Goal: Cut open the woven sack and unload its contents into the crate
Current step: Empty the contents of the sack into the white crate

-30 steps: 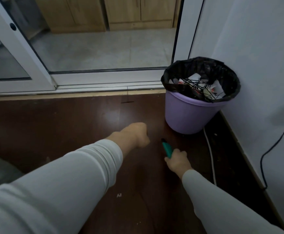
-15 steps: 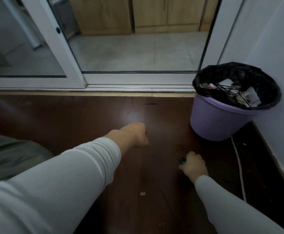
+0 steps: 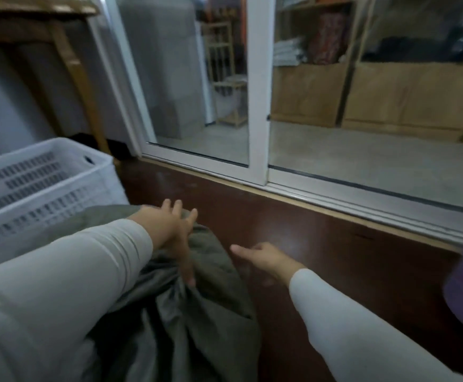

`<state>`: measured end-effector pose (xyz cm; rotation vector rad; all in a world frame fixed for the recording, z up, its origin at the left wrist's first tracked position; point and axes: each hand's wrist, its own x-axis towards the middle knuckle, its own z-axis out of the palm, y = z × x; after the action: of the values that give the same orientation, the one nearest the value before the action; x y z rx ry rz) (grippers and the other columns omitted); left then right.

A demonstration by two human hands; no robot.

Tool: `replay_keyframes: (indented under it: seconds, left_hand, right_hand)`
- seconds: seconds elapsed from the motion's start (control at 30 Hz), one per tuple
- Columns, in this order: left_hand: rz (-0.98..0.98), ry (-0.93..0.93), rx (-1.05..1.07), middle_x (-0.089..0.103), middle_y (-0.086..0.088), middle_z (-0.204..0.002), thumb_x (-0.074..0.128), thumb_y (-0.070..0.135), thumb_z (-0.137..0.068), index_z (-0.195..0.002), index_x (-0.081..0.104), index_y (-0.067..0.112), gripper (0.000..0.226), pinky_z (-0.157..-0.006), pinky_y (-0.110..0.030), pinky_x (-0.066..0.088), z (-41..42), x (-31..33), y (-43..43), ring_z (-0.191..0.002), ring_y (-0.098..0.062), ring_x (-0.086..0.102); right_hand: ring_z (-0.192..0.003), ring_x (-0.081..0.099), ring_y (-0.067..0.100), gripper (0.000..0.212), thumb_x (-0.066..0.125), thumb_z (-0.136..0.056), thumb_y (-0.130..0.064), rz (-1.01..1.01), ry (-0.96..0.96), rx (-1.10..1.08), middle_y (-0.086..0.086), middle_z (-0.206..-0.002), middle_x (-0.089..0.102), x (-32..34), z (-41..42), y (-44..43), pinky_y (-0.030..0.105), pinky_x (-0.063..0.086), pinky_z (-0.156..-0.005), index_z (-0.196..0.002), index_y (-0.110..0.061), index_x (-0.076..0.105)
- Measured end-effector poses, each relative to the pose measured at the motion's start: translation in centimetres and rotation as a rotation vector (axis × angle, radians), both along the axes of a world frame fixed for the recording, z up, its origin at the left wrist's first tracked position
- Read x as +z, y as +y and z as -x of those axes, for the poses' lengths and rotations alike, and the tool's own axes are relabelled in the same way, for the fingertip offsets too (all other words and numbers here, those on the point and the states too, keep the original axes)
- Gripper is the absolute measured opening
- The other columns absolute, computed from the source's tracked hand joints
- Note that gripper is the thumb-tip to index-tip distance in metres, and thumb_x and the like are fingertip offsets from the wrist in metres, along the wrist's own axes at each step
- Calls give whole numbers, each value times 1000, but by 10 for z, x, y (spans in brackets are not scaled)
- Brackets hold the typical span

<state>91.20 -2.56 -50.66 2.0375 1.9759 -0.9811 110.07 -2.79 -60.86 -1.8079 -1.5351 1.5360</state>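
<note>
My left hand: fingers spread wide, palm down on the grey-green woven sack, gripping nothing.
My right hand: open and empty, fingers loose, above the dark floor, just right of the sack.
Sack: crumpled under my left hand and forearm.
Crate: white, slotted, left of my left hand, beside the sack.

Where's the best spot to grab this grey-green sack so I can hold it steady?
Probably the bunched folds of the sack, just below the left hand. Come from above: the slack fabric gathers into ridges there that fingers can close around.
</note>
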Motion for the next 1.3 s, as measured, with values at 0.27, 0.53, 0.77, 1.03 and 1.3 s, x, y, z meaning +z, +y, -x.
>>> replay_keyframes:
  seconds: [0.27, 0.53, 0.77, 1.03, 1.3]
  left_hand:
    - [-122, -154, 321, -16, -21, -157, 89, 50, -47, -134, -44, 24, 160, -113, -54, 27, 118, 3, -52, -145, -42, 13]
    - [-300, -331, 81, 53, -9, -130, 53, 8, -84, -127, 52, 18, 44, -102, -38, 43, 152, 38, -68, -120, -29, 52]
    - [-472, -377, -77, 57, -6, -122, 47, 1, -87, -120, 56, 20, 40, -93, -36, 42, 155, 100, -76, -117, -28, 52]
    - [-722, -381, -135, 50, -6, -121, 50, 2, -87, -121, 52, 18, 38, -96, -39, 45, 164, 142, -69, -117, -25, 48]
    - [-1040, -457, -157, 49, -7, -114, 50, 3, -88, -114, 49, 15, 29, -79, -40, 45, 187, 194, -54, -111, -28, 49]
  right_hand:
    - [-130, 43, 24, 130, 85, -59, -23, -11, -149, 388, 4, -146, 40, 4, 85, -13, 34, 40, -106, -149, -35, -8]
    - [-146, 15, 33, 139, 83, -67, -19, -220, -334, 373, 9, -156, -24, 31, 141, -17, 43, 32, -112, -137, -41, -35]
    - [-121, 54, 29, 83, 63, -76, -21, -453, -302, 416, 7, -135, 54, 67, 171, -12, 34, 45, -99, -145, -42, 22]
    - [-111, 57, 35, 28, 46, -87, -12, -745, -564, 84, 18, -120, 60, 171, 153, -10, 34, 46, -87, -110, -7, 60]
    - [-106, 58, 35, 30, 50, -83, -21, -1062, -647, -90, 14, -115, 60, 297, 155, -12, 35, 47, -83, -109, -10, 61]
